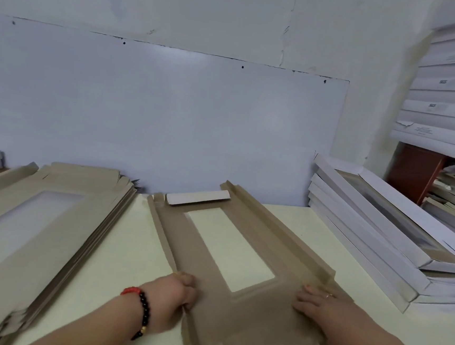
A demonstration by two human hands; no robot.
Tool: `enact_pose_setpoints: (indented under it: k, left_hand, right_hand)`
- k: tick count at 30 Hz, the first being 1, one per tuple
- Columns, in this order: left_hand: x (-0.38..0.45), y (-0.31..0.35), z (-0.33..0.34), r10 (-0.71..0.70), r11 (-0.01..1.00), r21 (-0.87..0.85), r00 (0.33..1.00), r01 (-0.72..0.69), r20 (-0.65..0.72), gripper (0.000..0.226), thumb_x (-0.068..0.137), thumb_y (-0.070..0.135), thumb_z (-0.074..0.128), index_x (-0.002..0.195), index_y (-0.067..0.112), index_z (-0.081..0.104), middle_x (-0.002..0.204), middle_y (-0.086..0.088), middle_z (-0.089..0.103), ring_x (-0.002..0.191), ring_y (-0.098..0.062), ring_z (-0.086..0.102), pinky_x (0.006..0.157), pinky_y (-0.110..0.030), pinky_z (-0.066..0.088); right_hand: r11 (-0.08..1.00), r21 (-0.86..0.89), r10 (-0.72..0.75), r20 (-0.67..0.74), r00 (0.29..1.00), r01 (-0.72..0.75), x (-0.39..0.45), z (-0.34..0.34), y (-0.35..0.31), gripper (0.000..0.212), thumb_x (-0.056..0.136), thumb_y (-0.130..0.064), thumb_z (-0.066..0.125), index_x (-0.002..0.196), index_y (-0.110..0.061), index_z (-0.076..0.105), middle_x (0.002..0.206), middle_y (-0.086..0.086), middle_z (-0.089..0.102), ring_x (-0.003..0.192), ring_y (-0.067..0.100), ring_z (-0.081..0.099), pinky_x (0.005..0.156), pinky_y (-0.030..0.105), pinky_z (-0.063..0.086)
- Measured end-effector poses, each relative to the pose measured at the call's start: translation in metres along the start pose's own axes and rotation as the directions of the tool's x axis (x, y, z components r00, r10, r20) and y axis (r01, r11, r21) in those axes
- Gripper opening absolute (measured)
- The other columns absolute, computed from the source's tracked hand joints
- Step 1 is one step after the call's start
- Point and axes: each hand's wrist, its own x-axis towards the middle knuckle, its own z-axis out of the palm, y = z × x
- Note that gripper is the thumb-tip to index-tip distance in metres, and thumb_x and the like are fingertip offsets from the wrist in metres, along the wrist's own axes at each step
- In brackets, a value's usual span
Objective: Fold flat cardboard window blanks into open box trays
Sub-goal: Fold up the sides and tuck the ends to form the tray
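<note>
I see the cardboard window blank (pixel 243 256) lying brown side up on the pale table (pixel 137 247), in the middle, between the stack of flat blanks (pixel 40 227) on the left and the pile of finished white trays (pixel 374 240) on the right. My left hand (pixel 171 299) grips the near left edge of the blank, the fingers (pixel 188 281) curled over the side flap. My right hand (pixel 316 306) lies on the near right part with straight fingers and presses it down; it pinches nothing.

The board looks thin, light and rather stiff, so I think it will bend cleanly only along its scored lines and may crease wrong if I force it elsewhere. The narrow strips beside the window opening (pixel 231 244) are the weak places — I would not pull there. I judge it is better to hold at the long side flaps, near the corners, and keep one palm flat on the base.

At the far end one flap (pixel 198 197) shows its white side, already turned over. The nearest end of the blank is cut off by the bottom edge of the view and is blurred — how its tabs stand, I cannot tell.
</note>
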Motion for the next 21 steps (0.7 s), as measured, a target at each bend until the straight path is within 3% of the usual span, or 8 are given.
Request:
enact_pose_setpoints:
  k: [3, 5, 9, 12, 15, 17, 19, 21]
  left_hand:
    - [-0.008, -0.015, -0.01, -0.047, 0.997, 0.056, 0.998, 0.044, 0.053, 0.033, 0.07, 0.008, 0.038, 0.093, 0.017, 0.061, 0.119, -0.003, 0.056, 0.12, -0.022, 0.049, 0.095, -0.028, 0.043]
    - [-0.008, -0.02, -0.016, -0.1, 0.988, 0.129, 0.992, 0.089, 0.081, 0.032, 0.075, 0.012, 0.041, 0.098, 0.019, 0.063, 0.122, 0.001, 0.057, 0.131, -0.018, 0.041, 0.104, -0.028, 0.038]
    - [-0.001, -0.009, -0.027, -0.219, 0.952, 0.23, 0.973, 0.199, 0.064, 0.038, 0.079, 0.016, 0.046, 0.108, 0.031, 0.065, 0.124, 0.018, 0.059, 0.141, -0.001, 0.022, 0.119, -0.038, 0.008]
    - [0.004, 0.008, -0.038, -0.226, 0.951, 0.224, 0.974, 0.212, 0.036, 0.046, 0.078, 0.012, 0.047, 0.115, 0.034, 0.066, 0.125, 0.02, 0.06, 0.132, 0.002, 0.037, 0.119, -0.035, -0.002]
    - [0.002, 0.029, -0.046, -0.246, 0.969, 0.006, 0.957, 0.248, 0.155, 0.039, 0.084, 0.025, 0.052, 0.12, 0.037, 0.064, 0.121, 0.019, 0.063, 0.12, 0.0, 0.051, 0.117, -0.025, 0.02]
    - [-0.001, 0.046, -0.044, -0.197, 0.97, -0.08, 0.932, 0.231, 0.305, 0.058, 0.08, 0.053, 0.057, 0.135, 0.042, 0.046, 0.124, 0.02, 0.06, 0.114, -0.004, 0.055, 0.101, -0.023, 0.041]
    - [-0.003, 0.062, -0.038, -0.177, 0.983, 0.026, 0.901, 0.182, 0.397, 0.075, 0.074, 0.062, 0.056, 0.142, 0.041, 0.032, 0.129, 0.016, 0.056, 0.117, -0.01, 0.055, 0.1, -0.028, 0.043]
    - [-0.003, 0.07, -0.033, -0.227, 0.972, 0.142, 0.903, 0.187, 0.366, 0.056, 0.082, 0.044, 0.054, 0.136, 0.036, 0.041, 0.123, 0.007, 0.058, 0.113, -0.019, 0.057, 0.099, -0.036, 0.047]
  right_hand:
    - [0.997, 0.072, 0.002, 0.007, 1.0, -0.002, 0.005, 0.004, -0.01, 0.066, 0.091, -0.014, 0.038, 0.15, -0.041, 0.025, 0.158, -0.022, 0.012, 0.144, 0.002, 0.02, 0.113, 0.019, 0.019]
    - [0.998, 0.054, 0.006, 0.012, 1.0, -0.007, 0.009, 0.005, -0.021, 0.061, 0.094, -0.012, 0.033, 0.149, -0.036, 0.029, 0.159, -0.017, 0.017, 0.14, 0.01, 0.032, 0.111, 0.025, 0.027]
    - [1.0, -0.005, 0.023, 0.007, 1.0, -0.023, 0.018, 0.003, -0.038, 0.051, 0.091, -0.006, 0.031, 0.136, -0.025, 0.047, 0.146, -0.008, 0.043, 0.126, 0.02, 0.05, 0.101, 0.037, 0.043]
    - [0.995, -0.079, 0.065, 0.062, 0.996, -0.06, 0.024, 0.003, -0.049, 0.045, 0.09, -0.008, 0.031, 0.13, -0.021, 0.049, 0.14, -0.004, 0.048, 0.12, 0.025, 0.054, 0.094, 0.041, 0.048]
    - [0.984, -0.153, 0.109, 0.082, 0.991, -0.096, 0.028, 0.002, -0.06, 0.042, 0.093, -0.01, 0.031, 0.131, -0.017, 0.047, 0.136, 0.001, 0.05, 0.118, 0.03, 0.054, 0.087, 0.04, 0.045]
    - [0.979, -0.181, 0.102, 0.065, 0.993, -0.089, 0.028, -0.001, -0.063, 0.04, 0.093, -0.01, 0.03, 0.129, -0.016, 0.049, 0.13, 0.004, 0.053, 0.116, 0.03, 0.055, 0.077, 0.036, 0.038]
    - [0.983, -0.171, 0.073, 0.049, 0.996, -0.064, 0.026, -0.003, -0.062, 0.039, 0.091, -0.008, 0.031, 0.123, -0.018, 0.052, 0.127, 0.004, 0.056, 0.115, 0.028, 0.055, 0.074, 0.032, 0.03]
    - [0.995, -0.094, 0.049, 0.026, 0.998, -0.046, 0.023, -0.005, -0.057, 0.038, 0.089, -0.009, 0.031, 0.115, -0.022, 0.056, 0.12, 0.001, 0.059, 0.111, 0.026, 0.057, 0.072, 0.03, 0.032]
